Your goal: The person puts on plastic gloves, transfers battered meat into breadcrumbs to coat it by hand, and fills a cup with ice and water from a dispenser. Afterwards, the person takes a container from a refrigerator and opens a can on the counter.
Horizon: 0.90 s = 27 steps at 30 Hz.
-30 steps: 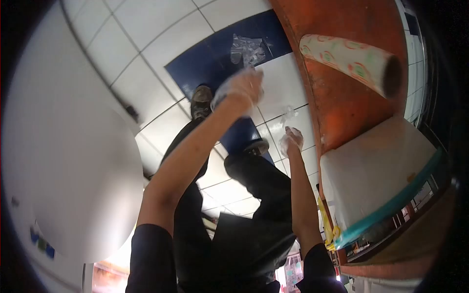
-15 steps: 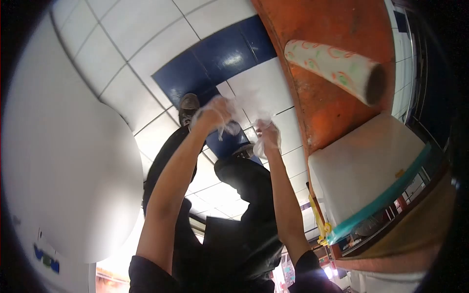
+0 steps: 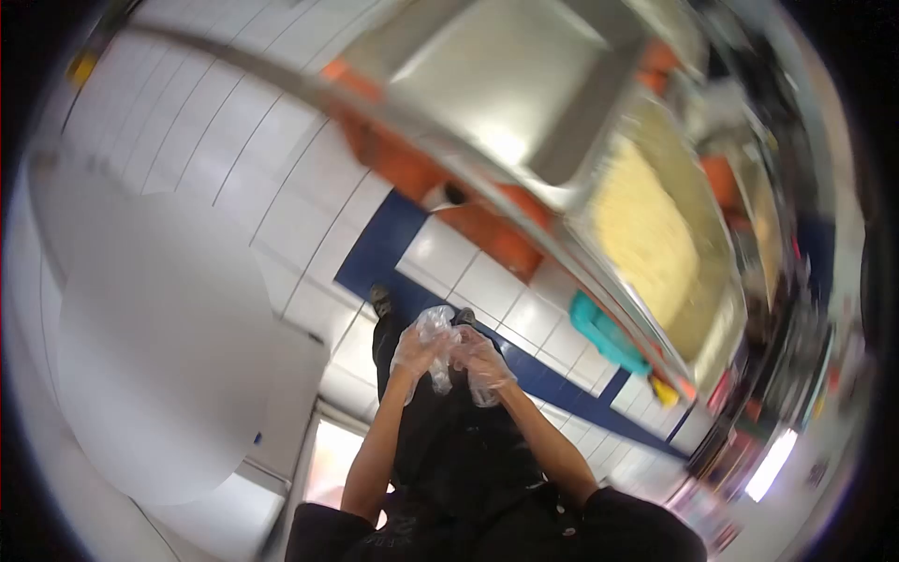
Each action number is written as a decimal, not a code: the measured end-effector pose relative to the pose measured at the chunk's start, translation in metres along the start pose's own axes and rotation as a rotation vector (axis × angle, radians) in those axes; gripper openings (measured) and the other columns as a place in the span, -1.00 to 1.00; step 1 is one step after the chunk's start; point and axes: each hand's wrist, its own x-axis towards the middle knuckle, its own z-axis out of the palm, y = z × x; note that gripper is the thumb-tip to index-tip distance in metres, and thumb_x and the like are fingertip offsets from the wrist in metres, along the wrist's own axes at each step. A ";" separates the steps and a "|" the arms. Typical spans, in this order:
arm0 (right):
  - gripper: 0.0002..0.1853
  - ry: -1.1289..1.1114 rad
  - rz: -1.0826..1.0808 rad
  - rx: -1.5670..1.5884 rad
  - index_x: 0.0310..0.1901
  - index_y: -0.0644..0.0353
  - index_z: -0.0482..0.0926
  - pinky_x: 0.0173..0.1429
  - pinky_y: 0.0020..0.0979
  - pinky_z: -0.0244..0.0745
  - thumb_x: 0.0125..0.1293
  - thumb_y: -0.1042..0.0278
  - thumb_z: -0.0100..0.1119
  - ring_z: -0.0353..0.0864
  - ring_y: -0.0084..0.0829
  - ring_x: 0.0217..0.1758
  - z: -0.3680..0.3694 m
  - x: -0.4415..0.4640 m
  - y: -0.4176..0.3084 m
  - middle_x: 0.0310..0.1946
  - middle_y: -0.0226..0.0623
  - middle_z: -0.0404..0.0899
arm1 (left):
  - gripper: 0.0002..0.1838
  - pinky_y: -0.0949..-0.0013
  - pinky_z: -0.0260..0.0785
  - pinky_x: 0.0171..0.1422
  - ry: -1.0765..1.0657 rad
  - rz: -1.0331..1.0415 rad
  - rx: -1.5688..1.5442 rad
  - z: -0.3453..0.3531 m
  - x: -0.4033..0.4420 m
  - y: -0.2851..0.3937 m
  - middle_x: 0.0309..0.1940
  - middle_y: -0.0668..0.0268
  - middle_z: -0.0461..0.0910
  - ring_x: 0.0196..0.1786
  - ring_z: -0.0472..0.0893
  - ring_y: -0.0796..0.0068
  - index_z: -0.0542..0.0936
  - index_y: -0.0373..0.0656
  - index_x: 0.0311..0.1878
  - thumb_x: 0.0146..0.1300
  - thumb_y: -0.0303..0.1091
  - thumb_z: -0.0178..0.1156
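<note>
My left hand [image 3: 418, 355] and my right hand [image 3: 480, 362] meet in front of my body, each covered by a loose, clear plastic glove. A bunch of crumpled clear plastic [image 3: 436, 321] sits between them, pinched by the fingers of both hands. Part of it hangs down between the palms. Whether this plastic belongs to the gloves or is a separate piece, I cannot tell. Folds and blur hide some of the fingertips.
To the upper right, a counter carries a metal tray [image 3: 501, 80] and a metal pan [image 3: 719, 272] holding a pale yellow mass [image 3: 641, 234]. Below the counter is a teal container [image 3: 604, 330]. A rounded white surface [image 3: 169, 347] fills the left. White and blue tiles cover the floor.
My hands have come together, having been apart in loose plastic. My view has turned from the orange surface with the patterned roll and white tub to the counter with metal pans.
</note>
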 end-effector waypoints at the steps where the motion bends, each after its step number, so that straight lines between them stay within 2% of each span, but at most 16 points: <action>1: -0.82 0.078 -0.056 0.040 -0.08 0.16 0.53 -0.36 -0.61 0.36 0.33 0.36 0.20 0.46 -0.71 -0.41 -0.010 -0.019 0.004 -0.39 -0.52 0.54 | -0.55 0.38 0.53 -0.20 -0.157 -0.111 0.060 0.011 -0.015 0.026 -0.20 0.32 0.63 -0.27 0.60 0.55 0.55 -0.21 0.07 0.16 -0.21 0.35; 2: -0.84 0.154 -0.061 0.066 -0.09 0.16 0.53 -0.37 -0.60 0.36 0.33 0.38 0.20 0.46 -0.71 -0.41 -0.023 -0.030 0.007 -0.40 -0.52 0.54 | -0.55 0.38 0.53 -0.20 -0.224 -0.078 0.119 0.026 -0.022 0.029 -0.20 0.32 0.63 -0.27 0.60 0.55 0.55 -0.21 0.07 0.16 -0.21 0.35; 4: -0.85 0.279 -0.070 0.033 -0.11 0.19 0.55 -0.31 -0.58 0.43 0.30 0.44 0.19 0.52 -0.64 -0.37 -0.055 -0.043 0.019 -0.36 -0.45 0.56 | -0.57 0.44 0.51 -0.31 -0.266 -0.156 -0.270 0.051 -0.029 0.020 -0.20 0.32 0.60 -0.35 0.56 0.58 0.51 -0.18 0.11 0.22 -0.23 0.31; 5: -0.85 0.317 -0.114 0.066 -0.11 0.19 0.55 -0.31 -0.58 0.43 0.30 0.44 0.19 0.52 -0.64 -0.37 -0.075 -0.048 0.023 -0.36 -0.45 0.56 | -0.57 0.44 0.51 -0.31 -0.307 -0.137 -0.219 0.063 -0.028 0.033 -0.20 0.32 0.60 -0.35 0.56 0.58 0.51 -0.18 0.11 0.22 -0.23 0.31; 7: -0.77 0.438 -0.104 0.579 -0.03 0.23 0.52 -0.22 -0.57 0.52 0.29 0.45 0.18 0.59 -0.54 -0.28 -0.114 -0.069 0.049 -0.27 -0.36 0.59 | -0.63 0.50 0.48 -0.37 -0.262 -0.194 0.067 0.083 -0.041 0.050 -0.23 0.35 0.57 -0.40 0.53 0.57 0.51 -0.16 0.11 0.29 -0.24 0.22; 9: -0.61 0.583 -0.038 0.830 0.06 0.27 0.48 -0.08 -0.52 0.57 0.24 0.30 0.25 0.63 -0.44 -0.18 -0.192 -0.060 0.129 -0.18 -0.30 0.60 | -0.65 0.49 0.47 -0.38 -0.246 -0.275 0.141 0.086 -0.033 0.044 -0.24 0.35 0.57 -0.42 0.52 0.57 0.51 -0.16 0.10 0.31 -0.24 0.20; 11: -0.47 0.398 -0.532 0.902 0.12 0.27 0.44 0.01 -0.39 0.56 0.22 0.09 0.27 0.60 -0.38 -0.08 -0.239 -0.099 0.135 -0.16 -0.28 0.58 | -0.66 0.45 0.49 -0.38 -0.182 -0.400 0.207 0.065 -0.015 0.023 -0.23 0.35 0.57 -0.42 0.52 0.55 0.52 -0.16 0.09 0.31 -0.23 0.18; 13: -0.37 0.785 -0.539 0.959 0.14 0.24 0.45 0.12 -0.26 0.52 0.18 -0.07 0.29 0.57 -0.34 0.00 -0.315 -0.069 0.220 -0.08 -0.23 0.56 | -0.66 0.38 0.51 -0.37 0.052 -0.407 0.368 0.054 -0.015 0.012 -0.22 0.33 0.58 -0.37 0.57 0.48 0.53 -0.15 0.07 0.28 -0.22 0.18; 15: -0.40 0.840 -0.643 0.757 0.17 0.18 0.44 0.15 -0.21 0.48 0.24 -0.07 0.23 0.53 -0.32 0.05 -0.385 -0.058 0.250 -0.01 -0.22 0.54 | -0.62 0.33 0.52 -0.34 0.190 -0.387 0.404 0.030 -0.012 -0.010 -0.20 0.29 0.60 -0.33 0.60 0.40 0.54 -0.13 0.07 0.25 -0.17 0.22; 17: -0.49 1.034 -0.207 0.687 0.19 0.16 0.44 0.10 -0.28 0.48 0.32 0.02 0.16 0.52 -0.38 -0.01 -0.429 -0.074 0.214 -0.01 -0.26 0.54 | -0.60 0.29 0.49 -0.31 0.268 -0.406 0.481 0.066 -0.032 0.021 -0.20 0.27 0.61 -0.30 0.60 0.38 0.51 -0.16 0.06 0.27 -0.13 0.22; 18: -0.49 1.023 -0.197 0.723 0.19 0.16 0.44 0.10 -0.28 0.48 0.32 0.02 0.16 0.52 -0.38 -0.01 -0.444 -0.067 0.230 -0.01 -0.26 0.54 | -0.59 0.31 0.48 -0.32 0.257 -0.395 0.519 0.076 -0.039 0.027 -0.22 0.28 0.61 -0.32 0.59 0.41 0.51 -0.16 0.06 0.26 -0.12 0.23; 19: -0.54 0.955 -0.052 0.280 0.18 0.16 0.44 0.05 -0.32 0.48 0.36 0.08 0.11 0.52 -0.41 -0.04 -0.457 -0.063 0.244 -0.04 -0.28 0.54 | -0.58 0.32 0.47 -0.33 0.239 -0.386 0.553 0.086 -0.047 0.033 -0.23 0.30 0.62 -0.33 0.58 0.43 0.51 -0.16 0.06 0.25 -0.12 0.24; 21: -0.59 0.868 0.082 -0.148 0.18 0.16 0.44 0.01 -0.36 0.48 0.40 0.14 0.06 0.52 -0.44 -0.07 -0.458 -0.082 0.237 -0.07 -0.30 0.55 | -0.67 0.38 0.47 -0.33 0.151 -0.330 0.614 0.116 -0.050 0.044 -0.26 0.31 0.63 -0.34 0.60 0.46 0.54 -0.17 0.01 0.26 -0.20 0.23; 23: -0.62 1.034 -0.413 0.976 0.18 0.24 0.43 -0.09 -0.40 0.48 0.41 0.26 0.01 0.54 -0.46 -0.16 -0.417 -0.128 0.184 -0.11 -0.25 0.57 | -0.84 0.51 0.48 -0.33 -0.053 -0.211 0.673 0.156 -0.042 0.049 -0.34 0.33 0.65 -0.35 0.63 0.53 0.59 -0.18 -0.11 0.28 -0.37 0.21; 25: -0.64 1.049 -0.214 1.339 0.12 0.31 0.44 -0.20 -0.42 0.46 0.39 0.29 0.04 0.56 -0.46 -0.23 -0.402 -0.150 0.184 -0.16 -0.19 0.60 | -0.91 0.51 0.47 -0.35 -0.148 -0.024 0.520 0.265 -0.068 0.097 -0.39 0.34 0.66 -0.41 0.61 0.58 0.62 -0.20 -0.21 0.32 -0.42 0.18; 27: -0.74 1.238 -0.302 0.834 -0.18 0.30 0.63 -0.34 -0.42 0.50 0.32 0.26 0.12 0.60 -0.42 -0.37 -0.384 -0.142 0.256 -0.31 -0.26 0.65 | -0.85 0.50 0.42 -0.38 -0.374 0.146 0.588 0.341 -0.080 0.140 -0.46 0.35 0.64 -0.47 0.56 0.61 0.62 -0.21 -0.33 0.34 -0.37 0.19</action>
